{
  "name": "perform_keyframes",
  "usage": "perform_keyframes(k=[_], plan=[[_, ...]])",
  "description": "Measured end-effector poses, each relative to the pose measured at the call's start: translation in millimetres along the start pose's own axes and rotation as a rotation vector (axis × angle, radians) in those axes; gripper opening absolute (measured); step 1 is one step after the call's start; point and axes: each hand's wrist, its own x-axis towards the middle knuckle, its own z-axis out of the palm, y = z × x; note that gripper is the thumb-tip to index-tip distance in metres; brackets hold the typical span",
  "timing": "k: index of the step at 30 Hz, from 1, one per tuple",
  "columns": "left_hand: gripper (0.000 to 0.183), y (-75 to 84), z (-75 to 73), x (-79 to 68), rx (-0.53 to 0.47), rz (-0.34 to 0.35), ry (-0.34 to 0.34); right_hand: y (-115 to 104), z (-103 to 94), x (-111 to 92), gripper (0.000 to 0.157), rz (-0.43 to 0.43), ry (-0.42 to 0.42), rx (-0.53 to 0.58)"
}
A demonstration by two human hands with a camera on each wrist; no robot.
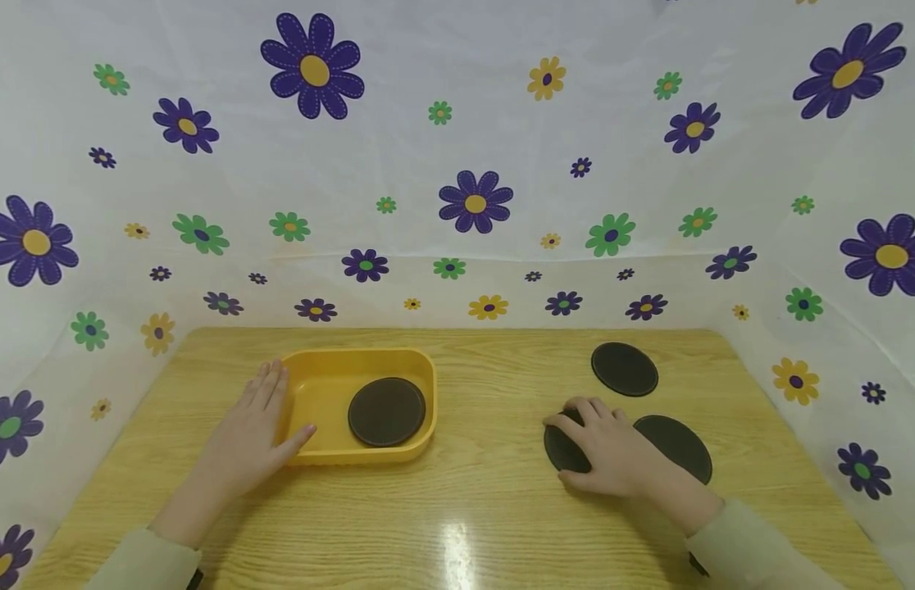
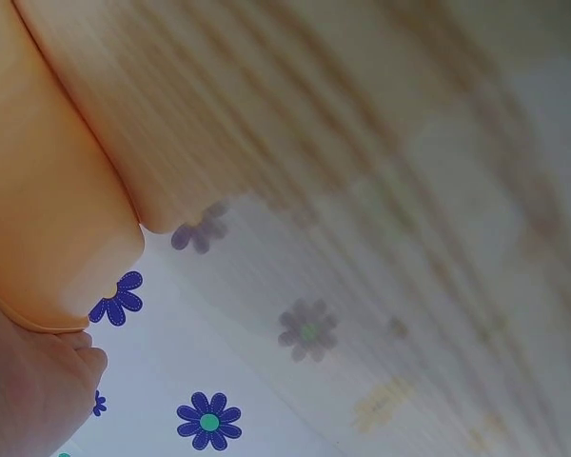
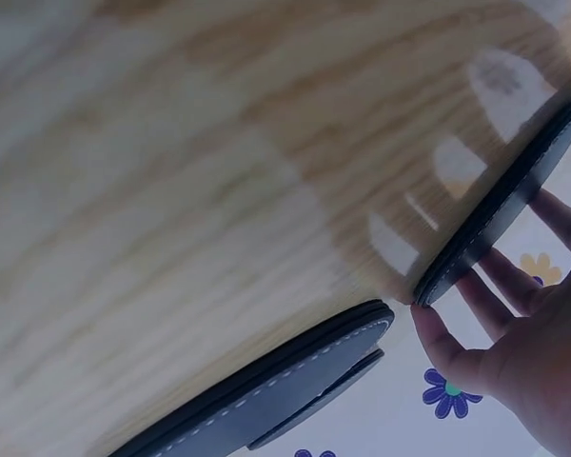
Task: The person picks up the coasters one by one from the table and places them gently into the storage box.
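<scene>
My left hand (image 1: 254, 426) rests against the left side of a yellow plastic tray (image 1: 354, 455), fingers straight along its wall and thumb over the near rim. The left wrist view shows that hand (image 2: 38, 390) beside the tray's outer wall (image 2: 71, 181). Inside the tray, at its right end, lies a round black coaster (image 1: 387, 412). To the right, my right hand (image 1: 612, 451) spreads its fingers and thumb over another black coaster (image 1: 561, 447) and holds it at its edges. Stitching runs round the rim of the held coaster (image 3: 504, 200) in the right wrist view.
Two more black coasters lie on the wooden table (image 1: 494, 410): one behind the right hand (image 1: 624, 369), the other (image 1: 682, 447) partly under the right forearm. A white cloth with printed flowers (image 1: 398, 147) encloses the table at the back and both sides.
</scene>
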Motion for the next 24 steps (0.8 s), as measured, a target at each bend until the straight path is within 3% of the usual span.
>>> perform_keyframes(k=[10,24], plan=[[0.099,-0.9,1.7,0.0,0.006,-0.002,0.015,-4.9,-3.2,15.7,0.067,0.012,0.013,-0.041],[0.099,0.1,0.3,0.2,0.002,-0.013,0.011,-21.2,-28.8,67.8,0.071,-0.074,0.060,-0.046]])
